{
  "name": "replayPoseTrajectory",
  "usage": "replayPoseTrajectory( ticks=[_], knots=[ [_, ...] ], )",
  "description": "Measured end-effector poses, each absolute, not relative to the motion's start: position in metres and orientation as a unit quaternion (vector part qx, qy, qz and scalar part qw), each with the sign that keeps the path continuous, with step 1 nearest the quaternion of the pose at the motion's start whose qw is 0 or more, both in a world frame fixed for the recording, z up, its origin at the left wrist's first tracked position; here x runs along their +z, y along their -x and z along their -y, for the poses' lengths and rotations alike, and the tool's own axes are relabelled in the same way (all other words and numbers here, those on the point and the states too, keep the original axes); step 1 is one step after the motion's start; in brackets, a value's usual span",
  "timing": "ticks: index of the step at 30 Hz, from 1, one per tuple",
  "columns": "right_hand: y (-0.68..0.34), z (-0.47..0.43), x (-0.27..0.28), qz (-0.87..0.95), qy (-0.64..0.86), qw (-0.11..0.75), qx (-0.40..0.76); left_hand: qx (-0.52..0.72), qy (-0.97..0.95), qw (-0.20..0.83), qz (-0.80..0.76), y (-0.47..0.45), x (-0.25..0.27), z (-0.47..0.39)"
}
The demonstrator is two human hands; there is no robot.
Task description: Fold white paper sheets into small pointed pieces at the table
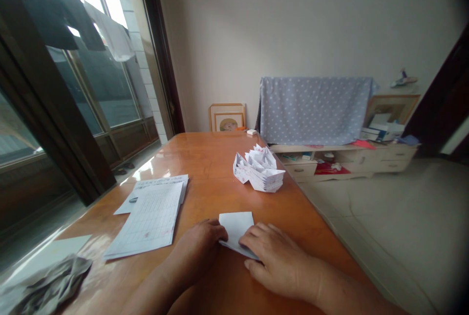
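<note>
A folded sheet of white paper lies on the wooden table in front of me. My left hand is closed at its left edge, the thumb and curled fingers on the paper's lower left corner. From the right, my right hand rests its fingertips on the paper's lower right part, its thumb held apart by the near folded edge. Part of the paper is hidden under the right fingers. Beyond it stands a cluster of nested folded-paper pieces with pointed tips.
Stacked printed sheets lie on the left of the table. A grey cloth and a pale sheet are at the near left. A small white box sits at the far edge. Past the table's right side stands a low cabinet.
</note>
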State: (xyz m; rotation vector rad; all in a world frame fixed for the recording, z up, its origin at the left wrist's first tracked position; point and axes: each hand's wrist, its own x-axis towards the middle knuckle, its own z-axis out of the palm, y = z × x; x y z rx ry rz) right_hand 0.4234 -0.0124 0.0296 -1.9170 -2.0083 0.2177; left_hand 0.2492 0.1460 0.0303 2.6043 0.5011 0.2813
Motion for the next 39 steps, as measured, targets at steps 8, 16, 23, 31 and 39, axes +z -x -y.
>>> replayPoseTrajectory(
  ticks=[8,16,23,31,39],
  knots=[
    [-0.435,0.009,0.038,0.68,0.672,0.245,0.161,0.102,-0.922,0.294,-0.229,-0.244,0.036,-0.14],
    [-0.451,-0.013,0.009,0.527,0.7,0.393,0.281,0.108,-0.885,0.314,-0.325,-0.249,0.03,-0.148],
    [-0.457,-0.023,-0.013,0.478,0.651,0.463,0.366,0.091,-0.88,0.336,-0.324,-0.251,0.03,-0.152],
    [-0.453,-0.012,0.006,0.51,0.691,0.38,0.344,0.043,-0.862,0.369,-0.345,-0.244,0.037,-0.145],
    [-0.448,-0.011,0.0,0.514,0.73,0.355,0.277,0.029,-0.863,0.343,-0.37,-0.242,0.046,-0.146]
  ],
)
